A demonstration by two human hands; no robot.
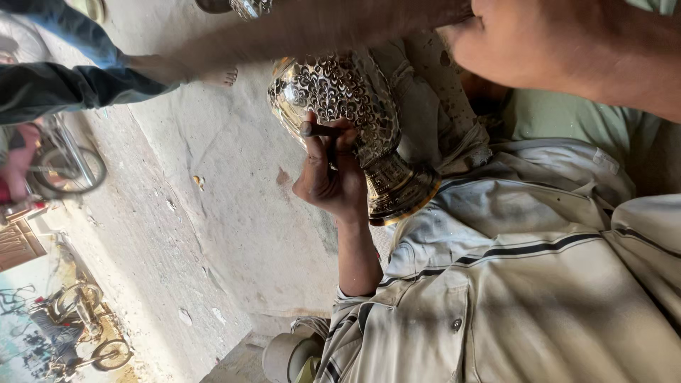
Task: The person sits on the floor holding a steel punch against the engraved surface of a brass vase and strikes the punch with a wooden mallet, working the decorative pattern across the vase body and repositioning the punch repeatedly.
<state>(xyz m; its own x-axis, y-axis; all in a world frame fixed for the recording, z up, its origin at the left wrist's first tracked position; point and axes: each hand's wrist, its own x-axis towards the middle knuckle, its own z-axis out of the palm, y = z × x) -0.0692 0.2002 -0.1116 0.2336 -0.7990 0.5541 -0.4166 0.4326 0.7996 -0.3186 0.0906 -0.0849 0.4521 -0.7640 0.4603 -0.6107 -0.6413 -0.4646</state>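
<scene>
The picture is turned on its side. An embossed brass vase (340, 99) lies across my lap on a dirty cloth (433, 113), its flared foot (397, 191) toward my striped shirt. My left hand (330, 181) is closed around a dark metal punch (319, 130), whose tip is pressed on the vase's patterned belly. Up at the top edge, my right hand (511, 39) is a fist gripping a hammer handle (305, 32), which stretches out over the vase as a long motion blur.
Bare concrete floor (234, 213) lies beyond the vase. Another person's jeans-clad legs (64, 78) and bare foot (221, 75) are at the top left. A second metal vessel (248, 7) sits at the top edge. Bicycles (67, 167) stand on the street, and a grey cylinder (287, 354) is near my elbow.
</scene>
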